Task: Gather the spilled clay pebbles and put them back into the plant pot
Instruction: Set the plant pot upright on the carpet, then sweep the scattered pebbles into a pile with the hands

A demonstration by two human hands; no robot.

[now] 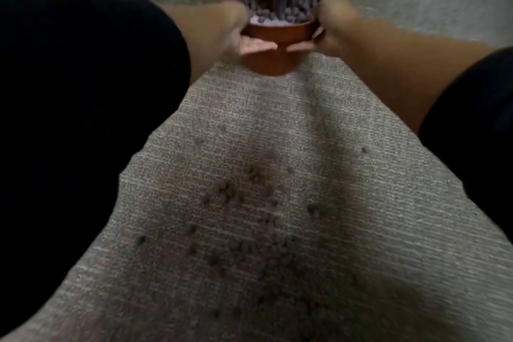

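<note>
A terracotta plant pot [273, 62] filled with clay pebbles and a green plant stands at the top centre. My left hand [238, 32] grips its left side with fingers wrapped under the rim. On the opposite side my right hand [330, 28] holds the pot the same way. Several brown clay pebbles [249, 230] lie scattered over the grey carpet [374, 244] in the lower middle, well below the pot and between my arms.
Black sleeves fill the left edge and the right edge. A pale surface lies beyond the carpet at the top. A few stray pebbles [364, 150] sit apart to the right of the main scatter.
</note>
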